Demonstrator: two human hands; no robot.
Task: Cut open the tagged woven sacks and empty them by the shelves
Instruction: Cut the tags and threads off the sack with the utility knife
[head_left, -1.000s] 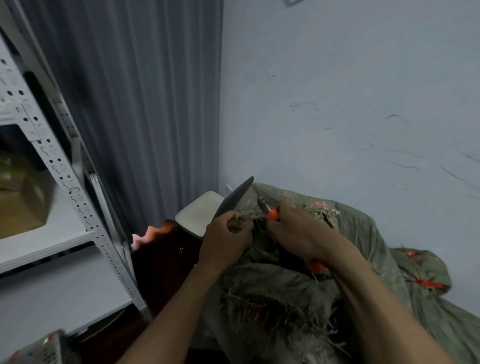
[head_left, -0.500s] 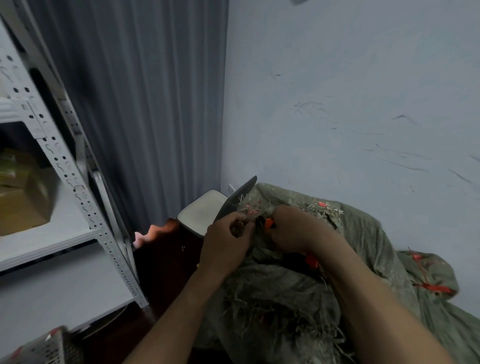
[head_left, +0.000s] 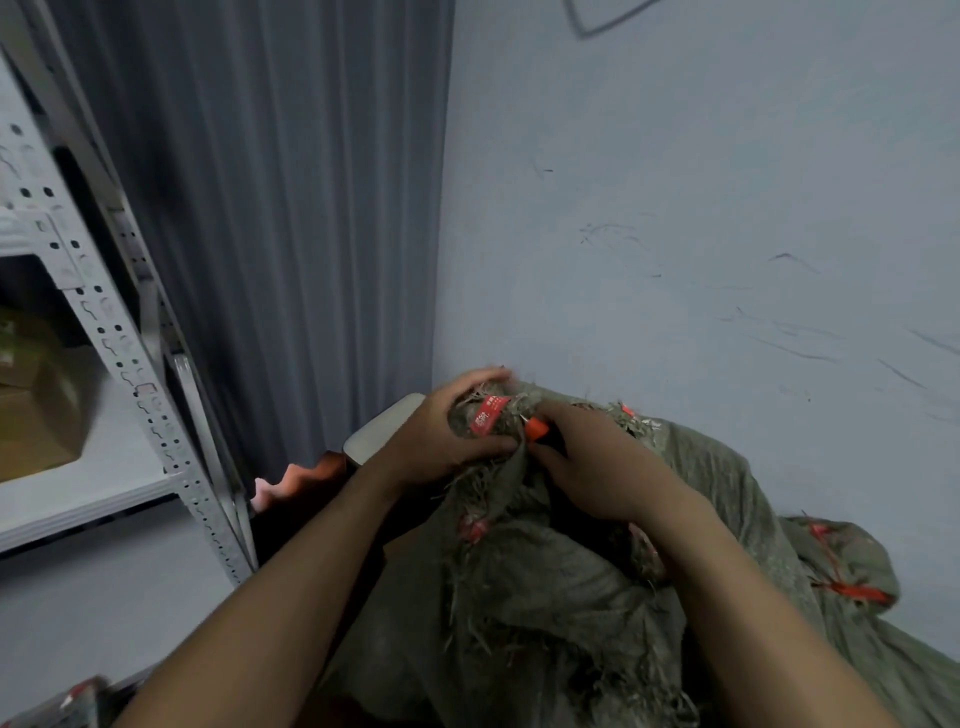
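Green woven sack (head_left: 545, 597) slumps near centre, edges frayed. L hand (head_left: 436, 441) fingers clamped round its bunched neck w/ red tag (head_left: 485, 415); R hand (head_left: 597, 478) curled on orange-handled cutter (head_left: 536, 428), tip at neck. 2nd sack (head_left: 852, 561) right, by wall (head_left: 675, 208). Metal shelves (head_left: 122, 358) left.

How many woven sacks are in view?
2 that I can tell apart: the front sack, its tagged neck gripped by the left hand while the right hand holds an orange-handled cutter to it, and the far-right sack with a red tie by the wall. Folds may hide more.
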